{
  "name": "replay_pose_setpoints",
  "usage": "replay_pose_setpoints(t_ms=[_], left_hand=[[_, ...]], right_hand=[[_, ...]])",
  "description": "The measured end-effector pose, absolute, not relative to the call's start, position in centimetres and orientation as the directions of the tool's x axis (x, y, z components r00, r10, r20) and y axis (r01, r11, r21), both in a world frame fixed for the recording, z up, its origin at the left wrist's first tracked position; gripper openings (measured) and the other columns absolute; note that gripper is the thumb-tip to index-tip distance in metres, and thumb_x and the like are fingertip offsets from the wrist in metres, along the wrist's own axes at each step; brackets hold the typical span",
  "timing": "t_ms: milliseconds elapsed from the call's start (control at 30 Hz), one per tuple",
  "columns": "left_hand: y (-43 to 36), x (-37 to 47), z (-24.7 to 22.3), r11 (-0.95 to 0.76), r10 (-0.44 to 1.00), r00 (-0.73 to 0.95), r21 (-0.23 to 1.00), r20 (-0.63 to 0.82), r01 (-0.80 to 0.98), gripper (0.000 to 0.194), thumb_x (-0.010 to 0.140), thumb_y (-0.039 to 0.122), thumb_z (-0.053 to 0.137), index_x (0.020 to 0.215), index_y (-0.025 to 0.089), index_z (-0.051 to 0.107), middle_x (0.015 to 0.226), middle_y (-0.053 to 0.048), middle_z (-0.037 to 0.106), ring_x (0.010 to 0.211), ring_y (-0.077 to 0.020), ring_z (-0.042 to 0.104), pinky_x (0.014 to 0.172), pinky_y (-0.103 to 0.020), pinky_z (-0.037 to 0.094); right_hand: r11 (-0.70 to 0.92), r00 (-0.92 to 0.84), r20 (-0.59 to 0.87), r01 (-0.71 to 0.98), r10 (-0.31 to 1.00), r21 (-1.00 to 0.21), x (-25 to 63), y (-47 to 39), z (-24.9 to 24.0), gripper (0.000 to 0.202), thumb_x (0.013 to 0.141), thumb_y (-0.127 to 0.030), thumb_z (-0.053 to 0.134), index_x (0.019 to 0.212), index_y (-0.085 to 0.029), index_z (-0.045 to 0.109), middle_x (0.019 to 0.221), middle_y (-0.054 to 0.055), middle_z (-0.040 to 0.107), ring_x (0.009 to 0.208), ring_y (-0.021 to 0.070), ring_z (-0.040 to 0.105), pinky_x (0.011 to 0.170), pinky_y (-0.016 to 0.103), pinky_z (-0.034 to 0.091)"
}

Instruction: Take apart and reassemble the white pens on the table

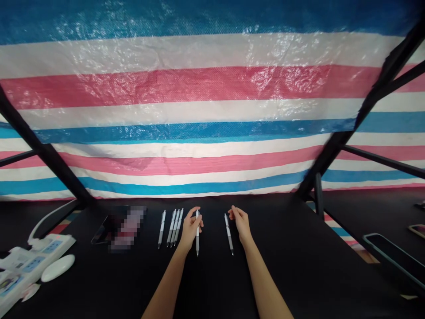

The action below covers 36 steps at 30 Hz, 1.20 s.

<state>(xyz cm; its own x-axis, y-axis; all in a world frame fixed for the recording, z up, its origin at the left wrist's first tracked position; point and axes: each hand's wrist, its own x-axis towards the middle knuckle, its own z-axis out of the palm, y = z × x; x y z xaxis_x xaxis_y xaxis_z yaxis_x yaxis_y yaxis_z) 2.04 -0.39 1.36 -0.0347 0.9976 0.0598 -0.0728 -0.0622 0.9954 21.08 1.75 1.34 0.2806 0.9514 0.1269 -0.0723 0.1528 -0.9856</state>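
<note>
My left hand is closed round the upper part of a white and grey pen, thumb over it, the tip pointing toward me. To its left lie several like pens side by side, and one more pen sits a little apart at the far left of them. On the right, another pen rests on the black table, slightly slanted. Just right of that pen's upper end is my right hand, its fingers curled; whether the fingertips touch the pen is too small to tell.
A dark tablet-like device, partly pixelated, lies left of the pens. At the left edge are a white power strip with a cable and a white oval object. A phone lies at right. Black frame bars and striped sheeting stand behind.
</note>
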Motion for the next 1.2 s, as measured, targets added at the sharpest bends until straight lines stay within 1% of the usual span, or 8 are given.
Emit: replay_pose_setpoints(t_ms=[133, 300, 567, 633, 767, 833, 1000, 1200], left_hand=[[-0.44, 2.04, 1.45, -0.056, 0.998, -0.035, 0.995, 0.053, -0.078, 0.043, 0.076, 0.043, 0.056, 0.109, 0.018, 0.05, 0.051, 0.006, 0.052, 0.036, -0.0066, 0.043, 0.04, -0.018, 0.033], [-0.44, 2.14, 1.54, -0.041, 0.998, -0.052, 0.995, 0.036, -0.095, 0.043, 0.072, 0.045, 0.059, 0.104, 0.018, 0.051, 0.049, 0.006, 0.052, 0.035, -0.0069, 0.043, 0.038, -0.017, 0.03], [-0.44, 2.18, 1.51, -0.05, 0.997, -0.062, 0.994, 0.045, -0.094, 0.038, 0.073, 0.044, 0.058, 0.098, 0.017, 0.051, 0.048, 0.006, 0.052, 0.035, -0.0068, 0.044, 0.038, -0.018, 0.031], [-0.51, 2.19, 1.57, -0.045, 0.998, -0.057, 0.995, 0.039, -0.093, 0.042, 0.072, 0.045, 0.059, 0.102, 0.016, 0.052, 0.049, 0.006, 0.052, 0.035, -0.007, 0.044, 0.039, -0.018, 0.032], [-0.67, 2.23, 1.76, -0.05, 0.998, -0.037, 0.994, 0.046, -0.096, 0.056, 0.073, 0.046, 0.059, 0.119, 0.016, 0.048, 0.052, 0.005, 0.054, 0.037, -0.0066, 0.044, 0.04, -0.018, 0.034], [-0.7, 2.25, 1.81, -0.049, 0.998, -0.034, 0.994, 0.046, -0.097, 0.058, 0.073, 0.046, 0.059, 0.121, 0.016, 0.047, 0.052, 0.005, 0.054, 0.038, -0.0065, 0.044, 0.04, -0.018, 0.034], [-0.49, 2.21, 1.48, -0.047, 0.999, -0.027, 0.995, 0.045, -0.091, 0.049, 0.073, 0.045, 0.058, 0.112, 0.015, 0.052, 0.05, 0.006, 0.053, 0.036, -0.0061, 0.043, 0.039, -0.018, 0.032], [-0.28, 2.07, 1.02, -0.047, 0.999, -0.014, 0.996, 0.046, -0.079, 0.043, 0.074, 0.043, 0.057, 0.107, 0.017, 0.052, 0.049, 0.007, 0.051, 0.034, -0.0063, 0.043, 0.039, -0.018, 0.033]], right_hand=[[0.155, 0.277, 0.13, -0.069, 0.952, -0.985, 21.12, 1.8, 1.3, 0.046, 0.067, -0.061, 0.058, 0.055, -0.017, 0.062, 0.048, 0.0, 0.049, 0.049, 0.0131, 0.045, 0.051, 0.026, 0.036], [0.154, 0.271, 0.139, -0.036, 0.952, -0.987, 21.09, 1.78, 1.27, 0.047, 0.067, -0.063, 0.058, 0.054, -0.017, 0.062, 0.048, 0.0, 0.05, 0.049, 0.0135, 0.045, 0.051, 0.027, 0.037], [0.144, 0.261, 0.125, -0.055, 0.957, -0.988, 21.06, 1.77, 1.11, 0.047, 0.066, -0.062, 0.059, 0.055, -0.017, 0.062, 0.048, -0.001, 0.049, 0.049, 0.0124, 0.045, 0.052, 0.026, 0.036], [0.146, 0.262, 0.128, -0.05, 0.957, -0.988, 21.11, 1.83, 0.97, 0.047, 0.066, -0.062, 0.058, 0.054, -0.017, 0.062, 0.048, -0.001, 0.049, 0.049, 0.0125, 0.045, 0.052, 0.026, 0.036], [0.156, 0.261, 0.141, -0.038, 0.955, -0.987, 21.21, 1.96, 0.74, 0.048, 0.067, -0.063, 0.058, 0.054, -0.017, 0.062, 0.048, -0.001, 0.049, 0.048, 0.0127, 0.045, 0.051, 0.026, 0.037], [0.162, 0.259, 0.148, -0.032, 0.954, -0.986, 21.21, 1.98, 0.71, 0.048, 0.067, -0.063, 0.058, 0.054, -0.017, 0.062, 0.048, -0.001, 0.049, 0.048, 0.0127, 0.045, 0.051, 0.026, 0.036], [0.165, 0.251, 0.155, -0.019, 0.955, -0.986, 21.07, 1.83, 0.92, 0.047, 0.067, -0.062, 0.058, 0.054, -0.017, 0.062, 0.048, -0.001, 0.049, 0.048, 0.0129, 0.045, 0.051, 0.026, 0.036], [0.155, 0.24, 0.146, -0.018, 0.96, -0.988, 21.0, 1.71, 1.01, 0.045, 0.069, -0.06, 0.058, 0.054, -0.017, 0.061, 0.048, -0.001, 0.048, 0.049, 0.0129, 0.045, 0.051, 0.026, 0.036]])
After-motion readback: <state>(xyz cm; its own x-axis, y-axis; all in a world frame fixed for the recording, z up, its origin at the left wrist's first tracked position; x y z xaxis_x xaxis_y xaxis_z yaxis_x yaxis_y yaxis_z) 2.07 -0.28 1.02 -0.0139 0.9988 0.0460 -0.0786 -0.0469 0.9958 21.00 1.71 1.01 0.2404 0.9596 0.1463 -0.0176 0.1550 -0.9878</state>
